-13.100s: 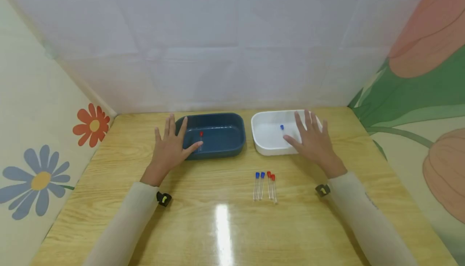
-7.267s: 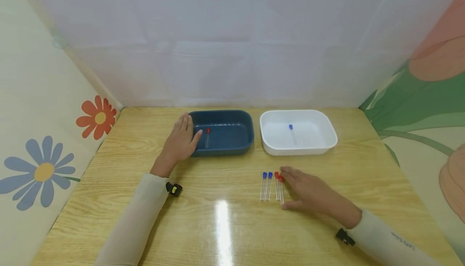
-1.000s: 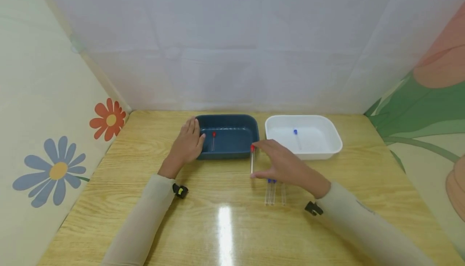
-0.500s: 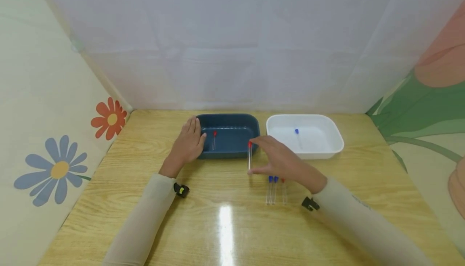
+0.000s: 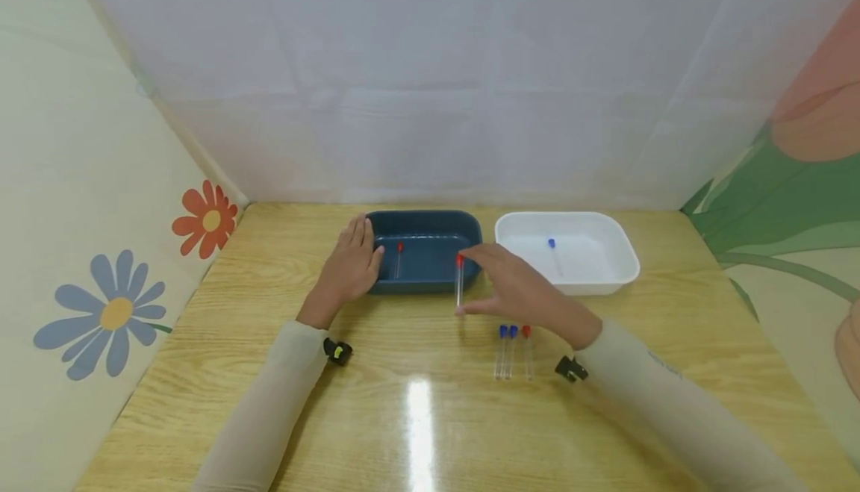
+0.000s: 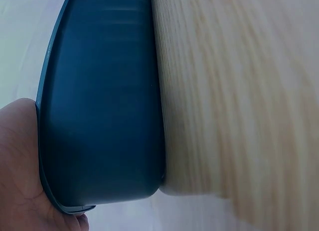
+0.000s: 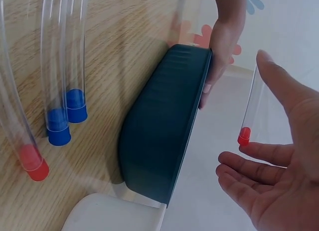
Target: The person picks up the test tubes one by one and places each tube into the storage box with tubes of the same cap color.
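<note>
In the head view, my right hand [image 5: 520, 290] pinches a red-capped test tube [image 5: 460, 283] end to end. The right wrist view has the thumb at its clear end and the index finger at its red cap [image 7: 243, 137]. This tube is upright in the head view, raised by the front right of the dark blue tray [image 5: 426, 289]. My left hand [image 5: 347, 264] rests on that tray's left end, fingers fairly straight. Inside the tray lies another red-capped tube [image 5: 399, 259]. On the table are two blue-capped tubes [image 5: 508, 350] and one red-capped tube [image 5: 528, 350].
Right of the dark tray stands a white tray [image 5: 571, 288], with a blue-capped tube [image 5: 554, 255] lying in it. Both trays sit near the back of the wooden table [image 5: 363, 417], before a white cloth backdrop [image 5: 403, 104].
Over the last second my right hand has moved slightly left and away from me with the red-capped tube, uncovering the tubes on the table. Earlier, that tube lay among them. My left hand stays put.
</note>
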The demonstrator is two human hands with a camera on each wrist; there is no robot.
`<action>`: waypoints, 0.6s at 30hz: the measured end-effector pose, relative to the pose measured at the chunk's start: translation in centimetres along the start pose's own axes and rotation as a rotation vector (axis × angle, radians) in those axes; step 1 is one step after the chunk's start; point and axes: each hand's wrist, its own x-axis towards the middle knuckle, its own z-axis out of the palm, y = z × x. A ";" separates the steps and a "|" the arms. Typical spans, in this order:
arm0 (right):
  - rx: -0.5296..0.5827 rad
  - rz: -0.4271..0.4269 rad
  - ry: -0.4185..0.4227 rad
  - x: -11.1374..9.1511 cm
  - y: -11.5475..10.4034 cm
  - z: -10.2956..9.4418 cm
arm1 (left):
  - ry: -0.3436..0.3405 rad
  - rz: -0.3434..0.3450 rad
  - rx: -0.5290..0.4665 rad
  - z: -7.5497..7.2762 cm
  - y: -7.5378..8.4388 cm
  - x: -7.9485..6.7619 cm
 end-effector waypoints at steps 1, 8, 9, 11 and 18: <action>-0.003 -0.002 0.002 0.1 0.0 0.0 | 0.001 -0.001 0.002 0.0 0.0 0.0; -0.001 -0.017 0.006 0.7 0.1 -0.1 | -0.003 0.000 0.005 -0.1 0.0 0.1; 0.001 -0.015 0.003 0.8 0.0 -0.1 | -0.006 0.000 0.001 -0.1 0.0 0.1; 0.003 -0.010 -0.005 0.9 -0.1 -0.2 | -0.004 0.002 -0.002 -0.2 0.0 0.1; 0.002 0.007 -0.020 1.5 -0.5 -0.7 | 0.002 0.007 0.003 -0.1 -0.2 -0.1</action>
